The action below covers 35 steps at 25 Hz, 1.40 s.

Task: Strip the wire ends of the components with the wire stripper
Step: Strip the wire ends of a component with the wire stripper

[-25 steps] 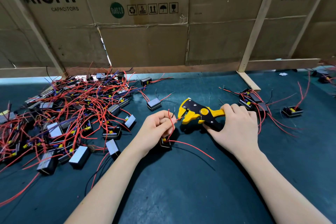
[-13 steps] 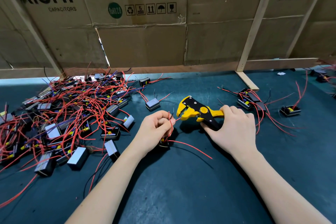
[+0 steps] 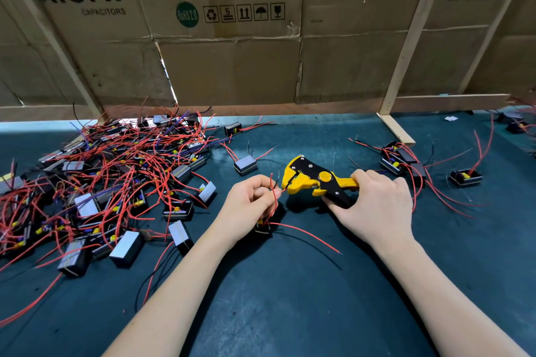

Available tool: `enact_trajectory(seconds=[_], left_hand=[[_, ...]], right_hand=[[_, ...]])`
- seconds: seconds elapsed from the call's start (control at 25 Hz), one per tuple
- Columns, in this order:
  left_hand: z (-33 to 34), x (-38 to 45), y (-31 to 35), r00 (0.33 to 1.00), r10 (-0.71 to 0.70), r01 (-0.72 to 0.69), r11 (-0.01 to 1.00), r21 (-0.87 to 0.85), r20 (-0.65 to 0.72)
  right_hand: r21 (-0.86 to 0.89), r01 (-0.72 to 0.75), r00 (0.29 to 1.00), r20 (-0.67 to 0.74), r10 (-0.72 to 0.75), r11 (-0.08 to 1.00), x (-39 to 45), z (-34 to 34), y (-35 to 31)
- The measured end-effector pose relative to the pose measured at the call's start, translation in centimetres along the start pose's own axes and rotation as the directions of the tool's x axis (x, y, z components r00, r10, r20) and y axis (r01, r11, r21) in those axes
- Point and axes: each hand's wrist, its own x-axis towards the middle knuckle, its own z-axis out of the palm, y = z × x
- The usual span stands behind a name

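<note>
Head view: left hand [image 3: 251, 206] pinches a red wire [image 3: 275, 193] at the mouth of the wire stripper [image 3: 316, 182], gripped by the right hand [image 3: 377, 209]. Insertion step; whether the tip is seated is unclear. Next, squeeze the handles.

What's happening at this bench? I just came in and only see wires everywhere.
A person is stripping wire ends. The left hand pinches a red wire of a small component and feeds its tip into the yellow wire stripper, gripped by the right hand. A large tangled pile of components lies to the left, a few more to the right.
</note>
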Motion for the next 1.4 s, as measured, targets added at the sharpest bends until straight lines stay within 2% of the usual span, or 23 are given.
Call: enact_trajectory(seconds=[0.28, 0.44, 0.52, 0.56, 0.68, 0.76, 0.84, 0.88, 0.92, 0.96, 1.04, 1.08, 1.12, 1.16, 1.2, 1.28, 1.32, 1.36, 1.4], left_hand=[[-0.1, 0.1, -0.3, 1.0, 0.01, -0.01, 1.0, 0.014, 0.003], [-0.2, 0.0, -0.3, 1.0, 0.023, -0.023, 1.0, 0.016, 0.018], [-0.6, -0.1, 0.0, 0.999, 0.054, -0.054, 0.996, 0.076, 0.006], [-0.9, -0.2, 0.2, 0.996, 0.088, -0.085, 0.982, 0.166, -0.01], [-1.2, -0.7, 0.7, 0.971, 0.228, -0.153, 0.831, 0.534, -0.077], [-1.5, -1.0, 1.3, 0.976, 0.19, -0.047, 0.667, 0.744, -0.108], [-1.9, -1.0, 1.7, 0.986, 0.11, 0.051, 0.501, 0.864, -0.122], [-2.0, -0.9, 1.8, 0.991, 0.076, 0.058, 0.494, 0.867, -0.11], [-2.0, -0.9, 1.9, 0.994, 0.05, 0.053, 0.559, 0.828, -0.097], [-1.6, -0.9, 1.8, 0.994, 0.037, 0.048, 0.684, 0.728, -0.1], [-0.4, -1.2, 2.2, 0.999, -0.023, 0.033, 0.947, 0.32, -0.036], [0.2, -1.4, 2.5, 0.998, -0.033, 0.027, 0.993, 0.112, 0.056], [0.6, -1.5, 2.5, 0.99, -0.003, 0.0, 1.0, 0.023, 0.138], [0.7, -1.5, 2.5, 0.986, 0.036, -0.046, 0.997, 0.059, 0.165], [0.5, -1.4, 2.5, 0.985, 0.087, -0.106, 0.986, 0.127, 0.148], [-0.9, -1.1, 2.3, 0.975, 0.209, -0.172, 0.923, 0.343, -0.074], [-2.0, -1.0, 2.2, 0.942, 0.263, -0.141, 0.874, 0.464, -0.209], [-3.0, -0.9, 2.0, 0.897, 0.301, -0.052, 0.799, 0.598, -0.324], [-4.1, -0.9, 1.8, 0.862, 0.314, 0.088, 0.682, 0.727, -0.399]], right_hand=[[-0.006, -0.024, 0.999, 0.025, 0.024, 1.0, 0.1, -0.4, 0.0], [-0.04, -0.107, 0.994, 0.035, 0.108, 0.994, 0.1, -0.6, 0.0], [-0.021, -0.081, 0.997, -0.002, 0.081, 0.996, 0.0, -0.3, 0.1], [-0.01, -0.07, 0.997, -0.026, 0.069, 0.998, 0.0, -0.1, 0.2], [0.044, -0.125, 0.988, -0.09, 0.129, 0.991, 0.2, 0.2, 0.9], [0.068, -0.154, 0.979, -0.125, 0.162, 0.986, 0.3, 0.1, 1.2], [0.078, -0.162, 0.974, -0.149, 0.172, 0.984, 0.3, 0.1, 1.4], [0.09, -0.165, 0.971, -0.16, 0.178, 0.982, 0.3, 0.2, 1.4], [0.105, -0.169, 0.968, -0.168, 0.185, 0.98, 0.4, 0.2, 1.3], [0.12, -0.174, 0.966, -0.174, 0.193, 0.977, 0.4, 0.1, 1.3], [0.142, -0.19, 0.961, -0.176, 0.214, 0.971, 0.6, -0.1, 1.4], [0.157, -0.2, 0.958, -0.174, 0.227, 0.967, 0.7, -0.2, 1.5], [0.175, -0.212, 0.954, -0.175, 0.242, 0.962, 0.8, -0.3, 1.7], [0.195, -0.225, 0.949, -0.18, 0.26, 0.955, 0.8, -0.5, 1.9], [0.216, -0.242, 0.941, -0.187, 0.283, 0.946, 0.9, -0.6, 2.1], [0.269, -0.267, 0.925, -0.199, 0.325, 0.925, 0.9, -1.1, 2.3], [0.31, -0.264, 0.921, -0.202, 0.334, 0.913, 1.0, -1.4, 2.4], [0.374, -0.241, 0.924, -0.194, 0.33, 0.896, 1.1, -1.8, 2.3], [0.464, -0.195, 0.939, -0.165, 0.301, 0.864, 1.1, -2.2, 2.2]])
